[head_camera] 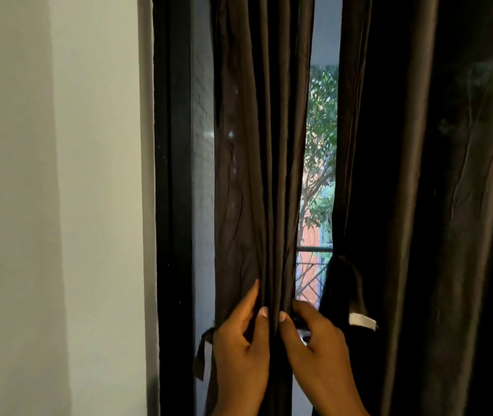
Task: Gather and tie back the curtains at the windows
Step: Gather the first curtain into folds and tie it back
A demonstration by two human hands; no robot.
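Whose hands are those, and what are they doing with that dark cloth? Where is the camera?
The camera sits on a person's head and looks forward, so you see their own two hands. The left hand and the right hand squeeze the folds of a dark brown curtain into a bunch. A dark tie-back strap hangs beside the left hand, ready to go round it. Another curtain hangs on the right. Between them, through the window, you can see green trees.

A narrow open gap runs right of the gathered curtain [263, 163], with window glass behind it. The second curtain [419, 205] walls that gap's far side. Left of the gathered curtain, a slim strip ends at the black frame [173, 205].
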